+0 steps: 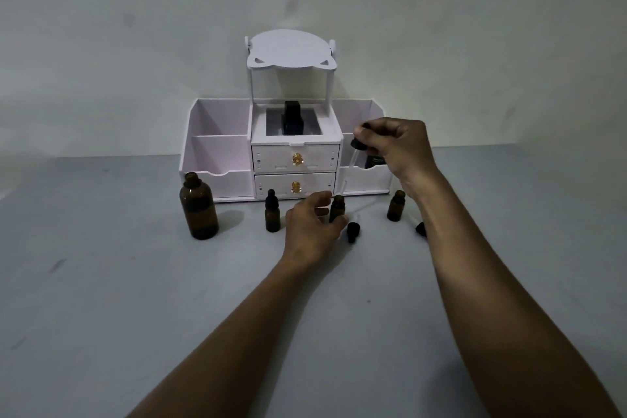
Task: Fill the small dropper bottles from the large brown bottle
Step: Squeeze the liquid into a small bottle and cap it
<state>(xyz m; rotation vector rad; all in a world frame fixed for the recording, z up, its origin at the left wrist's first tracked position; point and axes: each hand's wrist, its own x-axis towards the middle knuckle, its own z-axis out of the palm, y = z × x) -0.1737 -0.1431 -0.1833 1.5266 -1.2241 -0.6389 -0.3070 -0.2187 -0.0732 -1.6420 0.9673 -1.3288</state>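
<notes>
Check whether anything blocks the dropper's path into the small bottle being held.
Nothing visible does. The dropper in the right grip has its tip right at the open mouth of the small bottle. The left grip holds only the bottle's body. A loose cap lies beside it, clear of the mouth.

No legible text; faint print on dark bottle in organizer right compartment, unreadable.

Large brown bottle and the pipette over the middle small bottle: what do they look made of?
Large brown bottle: probably amber glass, glossy; the wall is translucent brown with soft highlights. Pipette: clear tube, glass or plastic, I cannot tell which; the organiser shows through it.
</notes>
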